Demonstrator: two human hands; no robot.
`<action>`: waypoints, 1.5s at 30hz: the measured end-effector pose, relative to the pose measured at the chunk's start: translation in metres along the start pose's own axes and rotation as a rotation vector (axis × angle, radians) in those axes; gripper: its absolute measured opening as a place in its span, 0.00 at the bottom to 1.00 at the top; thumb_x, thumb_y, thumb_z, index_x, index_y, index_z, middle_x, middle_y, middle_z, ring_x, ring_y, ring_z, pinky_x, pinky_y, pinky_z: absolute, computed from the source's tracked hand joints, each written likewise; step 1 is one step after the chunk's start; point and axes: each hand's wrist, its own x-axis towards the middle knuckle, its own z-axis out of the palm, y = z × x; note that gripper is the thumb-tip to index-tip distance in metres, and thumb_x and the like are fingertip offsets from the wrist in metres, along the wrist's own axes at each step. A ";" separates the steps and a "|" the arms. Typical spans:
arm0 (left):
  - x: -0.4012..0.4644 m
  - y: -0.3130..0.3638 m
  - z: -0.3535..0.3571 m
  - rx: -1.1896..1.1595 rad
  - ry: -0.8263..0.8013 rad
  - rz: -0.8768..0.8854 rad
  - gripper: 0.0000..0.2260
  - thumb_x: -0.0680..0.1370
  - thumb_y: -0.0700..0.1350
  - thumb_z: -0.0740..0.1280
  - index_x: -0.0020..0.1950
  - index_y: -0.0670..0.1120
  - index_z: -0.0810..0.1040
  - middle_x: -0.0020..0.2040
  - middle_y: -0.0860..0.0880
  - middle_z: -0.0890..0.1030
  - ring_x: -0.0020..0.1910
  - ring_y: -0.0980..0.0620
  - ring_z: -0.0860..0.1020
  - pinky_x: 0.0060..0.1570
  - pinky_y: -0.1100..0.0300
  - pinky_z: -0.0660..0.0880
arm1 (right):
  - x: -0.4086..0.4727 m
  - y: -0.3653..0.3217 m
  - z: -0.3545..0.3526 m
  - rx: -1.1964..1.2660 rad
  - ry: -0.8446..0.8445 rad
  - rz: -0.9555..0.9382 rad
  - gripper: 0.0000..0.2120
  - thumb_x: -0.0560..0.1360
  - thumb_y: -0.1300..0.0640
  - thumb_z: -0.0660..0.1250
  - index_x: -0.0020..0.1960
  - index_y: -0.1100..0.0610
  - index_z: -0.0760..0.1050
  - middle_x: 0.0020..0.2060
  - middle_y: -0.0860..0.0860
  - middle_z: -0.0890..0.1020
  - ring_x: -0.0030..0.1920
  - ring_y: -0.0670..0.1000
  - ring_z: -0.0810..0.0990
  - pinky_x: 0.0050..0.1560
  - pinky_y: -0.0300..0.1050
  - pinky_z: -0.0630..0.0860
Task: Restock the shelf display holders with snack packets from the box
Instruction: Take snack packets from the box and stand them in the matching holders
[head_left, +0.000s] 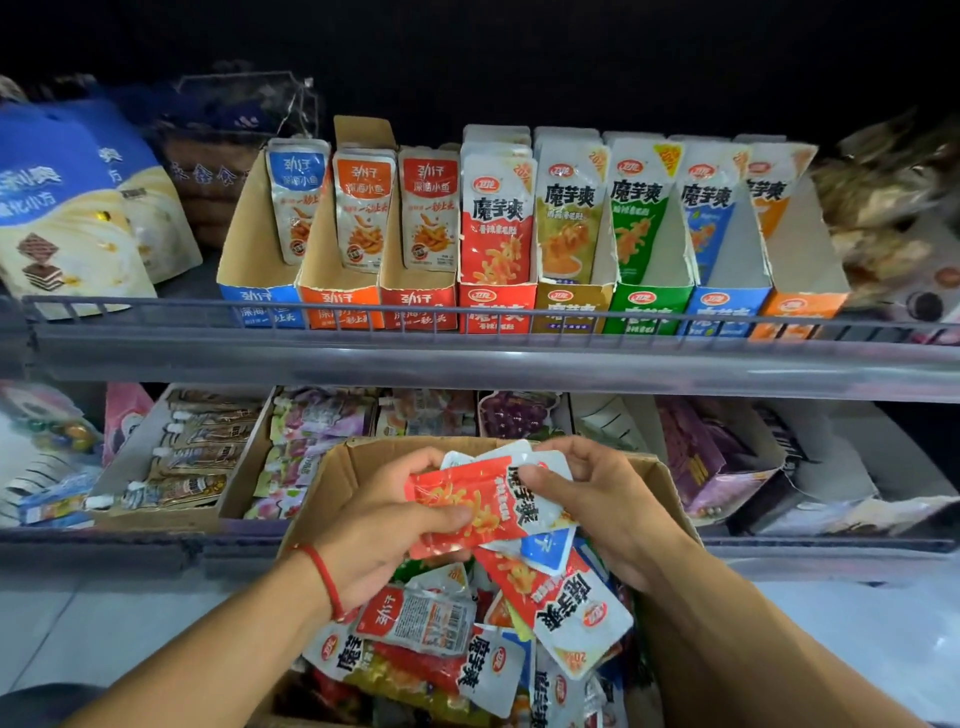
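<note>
Snack packets of mixed colours lie loose in the cardboard box nearest me, below both forearms. I read the step in hand as gathering and squaring a bundle of red packets held just above the box. My left hand grips the bundle's lower left end, thumb across its face and fingers curled beneath. My right hand pinches the bundle's upper right end, fingertips curled over the white edges. A red cord bracelet circles the left wrist.

Beyond the box, the lower shelf carries trays of other pouches, which I judge to lie outside this step. Farther up, behind a wire rail, the upper shelf holds 8 display holders side by side. The red holder, 4th from the left, bears the same print as the bundle and already stands full to its front. I judge the next move calls for lifting the bundle clear of the rail, turning the packets upright, and seating them in that holder; room there looks scarce, so I cannot tell whether all will fit.
</note>
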 end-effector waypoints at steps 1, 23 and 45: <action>0.000 -0.001 -0.001 -0.030 0.014 -0.014 0.17 0.73 0.30 0.72 0.60 0.41 0.77 0.52 0.38 0.86 0.48 0.42 0.86 0.41 0.50 0.84 | 0.000 0.001 0.000 0.009 -0.031 0.020 0.16 0.77 0.57 0.72 0.62 0.60 0.75 0.50 0.57 0.88 0.50 0.59 0.88 0.54 0.59 0.84; -0.015 0.006 -0.017 -0.060 -0.012 0.033 0.25 0.70 0.31 0.75 0.65 0.43 0.77 0.56 0.39 0.85 0.55 0.40 0.85 0.47 0.47 0.85 | -0.008 0.006 -0.016 -0.172 0.066 -0.109 0.09 0.84 0.55 0.61 0.61 0.55 0.77 0.48 0.54 0.88 0.51 0.54 0.88 0.60 0.62 0.81; -0.007 0.010 -0.014 0.155 0.209 0.221 0.18 0.71 0.30 0.77 0.56 0.45 0.82 0.45 0.42 0.87 0.42 0.41 0.85 0.44 0.48 0.82 | -0.011 0.002 -0.007 -0.199 0.190 -0.279 0.06 0.82 0.55 0.66 0.57 0.56 0.75 0.46 0.56 0.88 0.46 0.56 0.88 0.48 0.61 0.85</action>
